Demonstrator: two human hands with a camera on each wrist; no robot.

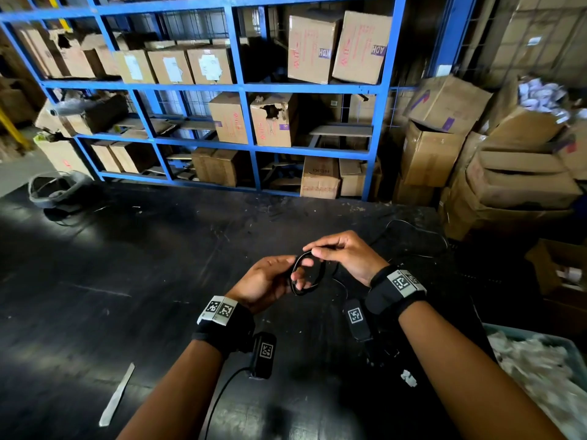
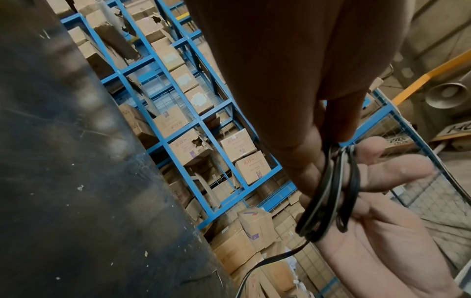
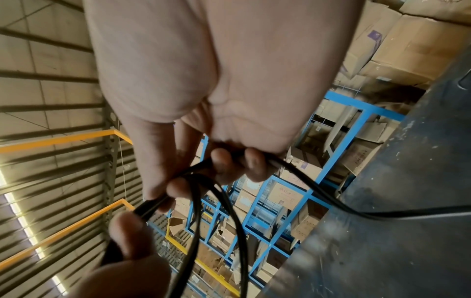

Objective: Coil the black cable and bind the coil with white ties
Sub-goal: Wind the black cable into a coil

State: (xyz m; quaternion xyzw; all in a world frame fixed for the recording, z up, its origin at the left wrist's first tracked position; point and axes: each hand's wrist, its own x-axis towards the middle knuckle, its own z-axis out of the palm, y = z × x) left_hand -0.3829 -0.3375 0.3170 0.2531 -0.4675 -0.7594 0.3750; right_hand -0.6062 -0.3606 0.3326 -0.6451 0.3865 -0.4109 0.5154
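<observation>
Over the black table my two hands hold a small coil of black cable between them. My left hand grips the coil from the left, its fingers passing through the loops. My right hand pinches the top of the coil with thumb and fingers. From that pinch a loose length of cable trails away to the right across the table. A small white tie-like piece lies on the table near my right forearm.
A bin heaped with white material stands at the lower right. A pale flat strip lies at the front left, a dark round container at the far left. Blue shelving with cartons stands behind the table, stacked boxes to the right.
</observation>
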